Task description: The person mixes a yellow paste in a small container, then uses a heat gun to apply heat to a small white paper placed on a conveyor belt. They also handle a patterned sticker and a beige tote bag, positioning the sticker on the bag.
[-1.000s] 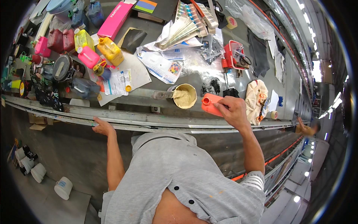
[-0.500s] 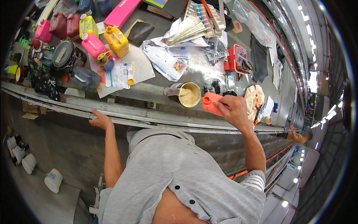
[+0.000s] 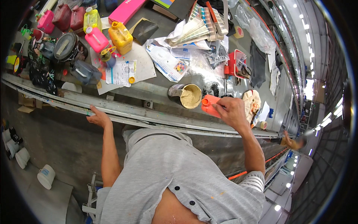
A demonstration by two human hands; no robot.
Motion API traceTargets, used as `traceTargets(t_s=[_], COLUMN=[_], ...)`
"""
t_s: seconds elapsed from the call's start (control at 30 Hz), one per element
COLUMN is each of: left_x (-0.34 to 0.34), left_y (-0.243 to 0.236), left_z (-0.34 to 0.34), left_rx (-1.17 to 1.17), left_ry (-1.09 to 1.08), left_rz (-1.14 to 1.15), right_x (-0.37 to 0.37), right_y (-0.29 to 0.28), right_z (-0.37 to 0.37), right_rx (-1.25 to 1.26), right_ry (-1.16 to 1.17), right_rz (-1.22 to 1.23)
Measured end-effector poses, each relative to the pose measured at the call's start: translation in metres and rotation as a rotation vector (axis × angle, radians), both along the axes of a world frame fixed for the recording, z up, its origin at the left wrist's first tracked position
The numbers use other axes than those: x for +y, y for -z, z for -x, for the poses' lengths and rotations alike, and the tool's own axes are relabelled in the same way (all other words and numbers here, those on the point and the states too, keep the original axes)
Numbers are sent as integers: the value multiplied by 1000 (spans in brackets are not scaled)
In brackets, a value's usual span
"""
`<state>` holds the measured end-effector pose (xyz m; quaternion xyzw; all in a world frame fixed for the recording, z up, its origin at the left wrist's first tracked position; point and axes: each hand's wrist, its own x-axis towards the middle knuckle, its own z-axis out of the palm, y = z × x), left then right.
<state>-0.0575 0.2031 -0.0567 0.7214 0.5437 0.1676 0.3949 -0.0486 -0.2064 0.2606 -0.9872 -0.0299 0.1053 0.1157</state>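
My right hand (image 3: 233,112) is wrapped around an orange-pink plastic bottle (image 3: 210,105). The bottle is tilted, its uncapped mouth pointing up and left, just right of an open tub of cream-coloured paste (image 3: 190,96). No stream shows between the two. Beside the tub, on its left, is a dark stained container (image 3: 174,92). Farther left, my left hand (image 3: 100,118) rests at the metal rail (image 3: 123,116) along the table's near edge, thumb and fingers apart. A small dark spot shows at its fingertips, too small to make out.
Coloured jugs, including a yellow jug (image 3: 120,38) and a pink jug (image 3: 96,40), crowd the left. Papers and a colour swatch fan (image 3: 192,33) lie behind the tub. A red basket with scissors (image 3: 237,63) stands right. White buckets (image 3: 46,176) are on the floor; another person (image 3: 292,142) is far right.
The view has shifted slightly. My left hand has slid a little left along the rail. The right hand keeps its hold on the bottle, close to the tub.
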Motion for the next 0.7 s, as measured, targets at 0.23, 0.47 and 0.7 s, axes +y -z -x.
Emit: traceTargets(t_s=[0.23, 0.47, 0.7], left_x=[0, 0, 1], left_y=[2, -1, 3], left_z=[1, 0, 1], left_rx=[-2, -8, -9], left_ry=[-21, -8, -10], left_rz=[9, 10, 15], right_x=[5, 7, 13], right_y=[-4, -1, -4], right_z=[-6, -7, -12], right_rx=[45, 22, 67], right_ry=[-21, -37, -32], right_rz=[39, 41, 49])
